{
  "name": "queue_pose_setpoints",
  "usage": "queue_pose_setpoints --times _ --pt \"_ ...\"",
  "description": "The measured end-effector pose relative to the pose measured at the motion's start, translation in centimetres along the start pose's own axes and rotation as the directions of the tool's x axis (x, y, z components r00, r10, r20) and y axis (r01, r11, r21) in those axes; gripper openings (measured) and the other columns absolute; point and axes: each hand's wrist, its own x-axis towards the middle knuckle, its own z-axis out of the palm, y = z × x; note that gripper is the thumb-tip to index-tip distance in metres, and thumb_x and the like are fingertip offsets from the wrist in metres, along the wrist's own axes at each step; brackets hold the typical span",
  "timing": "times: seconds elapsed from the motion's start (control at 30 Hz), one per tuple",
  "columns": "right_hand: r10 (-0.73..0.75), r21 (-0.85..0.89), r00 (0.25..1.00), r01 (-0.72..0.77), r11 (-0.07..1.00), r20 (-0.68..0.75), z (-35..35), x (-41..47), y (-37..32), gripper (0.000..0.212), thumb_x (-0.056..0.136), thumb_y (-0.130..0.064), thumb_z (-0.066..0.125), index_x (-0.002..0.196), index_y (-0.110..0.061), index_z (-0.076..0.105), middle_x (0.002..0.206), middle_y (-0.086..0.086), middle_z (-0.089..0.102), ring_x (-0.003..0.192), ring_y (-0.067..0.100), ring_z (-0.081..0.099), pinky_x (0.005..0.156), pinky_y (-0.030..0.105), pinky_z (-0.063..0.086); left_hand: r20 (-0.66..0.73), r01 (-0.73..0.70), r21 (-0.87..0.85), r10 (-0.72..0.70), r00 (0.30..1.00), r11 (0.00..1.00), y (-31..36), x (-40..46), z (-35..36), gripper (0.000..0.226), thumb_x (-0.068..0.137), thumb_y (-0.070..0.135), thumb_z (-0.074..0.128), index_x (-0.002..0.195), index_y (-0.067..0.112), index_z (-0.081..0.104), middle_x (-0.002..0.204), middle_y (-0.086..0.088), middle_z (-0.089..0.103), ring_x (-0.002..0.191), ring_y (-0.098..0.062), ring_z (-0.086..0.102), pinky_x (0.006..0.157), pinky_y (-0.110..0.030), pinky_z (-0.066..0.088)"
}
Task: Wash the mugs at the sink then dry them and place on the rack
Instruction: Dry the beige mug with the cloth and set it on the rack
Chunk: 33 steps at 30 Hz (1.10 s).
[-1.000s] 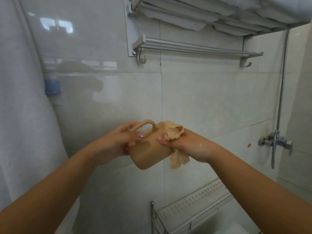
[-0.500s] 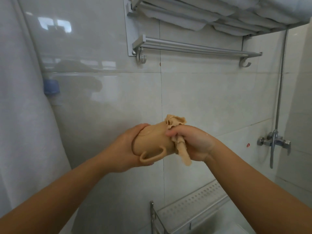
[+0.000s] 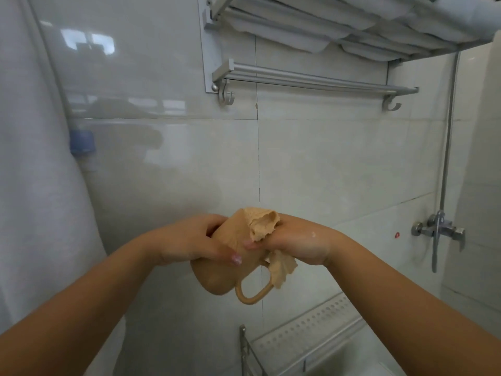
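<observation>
Two hands point(image 3: 189, 244), mug point(image 3: 230, 256), tiled wall point(image 3: 339, 164)

a perforated metal shelf point(image 3: 311, 331) juts from the tiled wall low in view. high up, a metal rack point(image 3: 320, 33) carries folded white towels point(image 3: 366, 14), with a bare rail point(image 3: 311, 78) beneath it.
</observation>
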Motion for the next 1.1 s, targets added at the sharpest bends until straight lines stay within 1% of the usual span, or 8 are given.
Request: queue_pose_setpoints --times 0.17,0.27,0.37,0.47,0.6,0.67,0.9,1.1 --pt "0.162 0.335 0.980 -0.114 0.935 -0.119 0.4 0.7 0.7 0.018 0.096 -0.019 0.052 0.107 -0.009 0.062 0.103 0.012 0.066 0.096 0.028 0.062 0.094 0.047 0.048 -0.295 -0.075 0.344 0.183 0.938 0.936 -0.2 0.5 2.5 0.080 0.058 0.031 0.086 0.129 0.036 0.048 0.116 0.019 0.060 0.100 -0.004 0.062 0.084 -0.034 0.055" --pt "0.229 0.472 0.968 -0.157 0.868 -0.099 0.8 0.8 0.6 0.034 0.087 -0.022 0.060 0.116 -0.006 0.059 0.110 0.022 0.063 0.103 0.038 0.060 0.097 0.060 0.045 -0.350 -0.139 0.505 0.350 0.869 0.852 -1.0 0.5 3.2 0.087 0.061 0.035 0.088 0.135 0.037 0.041 0.113 0.034 0.047 0.103 0.003 0.052 0.086 -0.018 0.045" --pt "0.161 -0.043 0.983 -0.166 0.985 -0.086 1.1 -0.1 -0.2 0.022 0.084 -0.014 0.059 0.102 -0.003 0.062 0.094 0.018 0.064 0.086 0.024 0.064 0.077 0.031 0.052 -0.374 -0.163 0.418 0.333 0.866 0.894 -1.7 0.3 2.9 0.090 0.058 0.038 0.089 0.127 0.049 0.033 0.116 0.039 0.044 0.107 0.013 0.050 0.087 -0.008 0.042" --pt "0.170 -0.548 0.985 -0.139 0.824 0.005 1.4 -1.3 -0.6 0.022 0.084 -0.008 0.056 0.065 -0.008 0.045 0.066 0.000 0.045 0.057 0.011 0.039 0.052 0.021 0.031 -0.352 -0.169 0.445 0.345 0.870 0.880 -2.0 0.0 2.3 0.094 0.055 0.043 0.087 0.130 0.051 0.032 0.126 0.034 0.045 0.116 0.008 0.049 0.095 -0.015 0.043" --pt "0.136 -0.839 0.989 -0.031 0.543 0.051 2.2 -1.6 0.1 0.021 0.083 -0.016 0.054 0.068 -0.011 0.040 0.066 -0.001 0.040 0.055 0.011 0.033 0.051 0.021 0.029 -0.210 -0.173 0.572 0.347 0.914 0.802 -1.2 -0.5 2.2 0.098 0.060 0.037 0.089 0.139 0.046 0.031 0.128 0.038 0.036 0.118 0.013 0.041 0.095 -0.005 0.032" --pt "0.208 -0.836 0.973 -0.032 0.548 0.099 2.3 -1.4 0.0 0.018 0.087 -0.020 0.054 0.073 -0.011 0.047 0.067 -0.002 0.043 0.055 0.010 0.037 0.052 0.019 0.032 -0.154 -0.179 0.617 0.341 0.928 0.767 -1.0 -0.5 2.5 0.100 0.061 0.036 0.089 0.145 0.037 0.033 0.130 0.033 0.036 0.120 0.010 0.038 0.096 -0.003 0.028" --pt "0.241 -0.097 0.968 -0.234 0.967 0.067 2.0 -0.4 0.1 0.012 0.067 -0.012 0.069 0.074 -0.016 0.060 0.073 -0.001 0.058 0.069 0.010 0.056 0.062 0.019 0.047 -0.207 -0.246 0.651 0.480 0.852 0.718 -2.3 -0.3 3.5 0.091 0.066 0.050 0.076 0.144 0.026 0.037 0.133 0.023 0.041 0.121 0.001 0.040 0.098 0.002 0.021" --pt "0.206 0.503 0.975 -0.140 0.853 -0.078 2.3 -0.2 0.2 0.024 0.055 -0.006 0.056 0.079 -0.008 0.059 0.062 0.006 0.060 0.059 0.018 0.060 0.062 0.033 0.046 -0.284 -0.212 0.664 0.504 0.816 0.717 -2.8 -0.5 4.3 0.087 0.066 0.053 0.063 0.142 0.032 0.027 0.137 0.020 0.041 0.122 0.000 0.038 0.102 -0.017 0.031"
